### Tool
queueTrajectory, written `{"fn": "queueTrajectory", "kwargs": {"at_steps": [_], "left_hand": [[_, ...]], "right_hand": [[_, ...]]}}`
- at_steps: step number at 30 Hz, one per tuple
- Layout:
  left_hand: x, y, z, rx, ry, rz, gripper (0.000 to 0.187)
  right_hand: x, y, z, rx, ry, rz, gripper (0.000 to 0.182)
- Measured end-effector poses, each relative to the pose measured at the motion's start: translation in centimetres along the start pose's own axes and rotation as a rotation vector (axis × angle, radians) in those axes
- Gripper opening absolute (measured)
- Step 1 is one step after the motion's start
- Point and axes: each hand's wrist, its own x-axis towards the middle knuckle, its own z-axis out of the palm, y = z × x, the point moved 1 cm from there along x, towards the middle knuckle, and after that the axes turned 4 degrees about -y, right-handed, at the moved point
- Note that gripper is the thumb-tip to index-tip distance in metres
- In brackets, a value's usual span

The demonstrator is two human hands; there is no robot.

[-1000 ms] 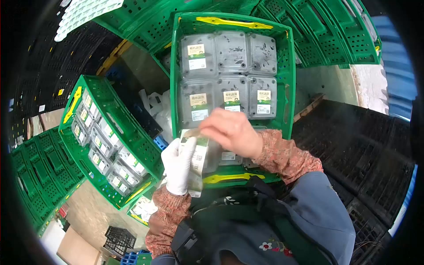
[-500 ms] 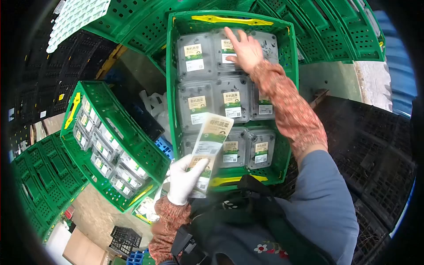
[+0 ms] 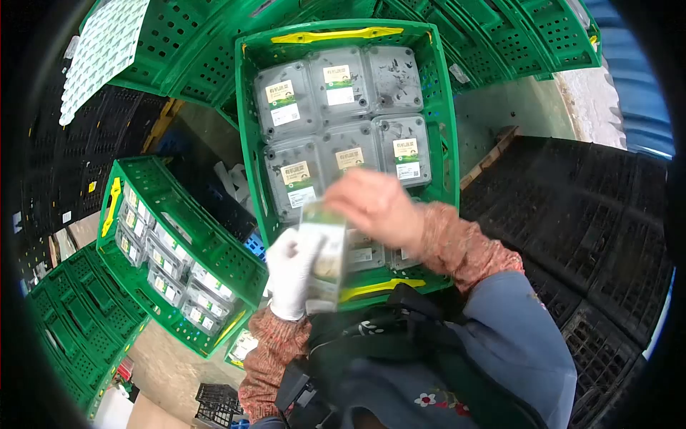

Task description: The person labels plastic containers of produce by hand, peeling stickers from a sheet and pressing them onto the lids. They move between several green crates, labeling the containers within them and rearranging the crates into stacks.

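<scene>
My left hand [image 3: 291, 275], in a white glove, is closed around a strip of printed labels [image 3: 321, 247] held upright above the front of a green crate [image 3: 446, 143]. My bare right hand [image 3: 379, 207], blurred by motion, has its fingers pinched at the strip's top end. Inside the crate sit clear plastic boxes in rows. A cream, green and white label shows on the back middle box [image 3: 339, 84] and on the back left box [image 3: 284, 104]. On the back right box [image 3: 394, 80] no label shows. My hands and the strip partly hide the front row.
A second green crate [image 3: 182, 182] with labelled boxes stands at lower left. Green crates [image 3: 493, 43] line the back, and black crates [image 3: 564, 214] are stacked on the right. A sheet of pale labels [image 3: 107, 53] hangs at upper left. A small black crate [image 3: 218, 404] lies on the floor.
My right hand has left the back middle box and come toward me to the top of the label strip. The view has shifted slightly, so the crate appears further left.
</scene>
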Motion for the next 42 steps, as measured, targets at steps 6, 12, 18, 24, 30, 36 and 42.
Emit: {"fn": "queueTrajectory", "kwargs": {"at_steps": [6,12,18,24,30,36,42], "left_hand": [[-0.9,-0.3,1.3,-0.092,-0.197,-0.213,0.022],[-3.2,-0.8,-1.1,-0.002,-0.158,-0.153,0.021],[-5.8,-2.7,-3.7,0.056,-0.066,-0.046,0.02],[-9.3,-2.2,-6.5,-0.024,-0.004,0.2,0.027],[-17.6,-5.0,-14.5,0.02,0.07,0.207,0.018],[-26.9,-11.1,-22.0,-0.505,0.189,0.292,0.021],[-34.0,-20.5,-30.3,-0.419,0.632,0.303,0.022]], "right_hand": [[4.9,16.4,-10.7,-0.785,0.118,0.365,0.03],[6.3,22.4,-7.4,-0.997,-0.09,0.498,0.073],[1.2,0.0,-2.3,0.587,-0.305,0.403,0.063],[-2.6,-12.1,5.7,0.109,-0.072,-0.012,0.018],[-3.0,-20.7,12.8,0.187,-0.024,0.049,0.012],[-4.7,-28.8,24.0,0.323,-0.33,-0.07,0.023],[-5.9,-32.9,30.3,0.256,-0.48,-0.126,0.048]]}}
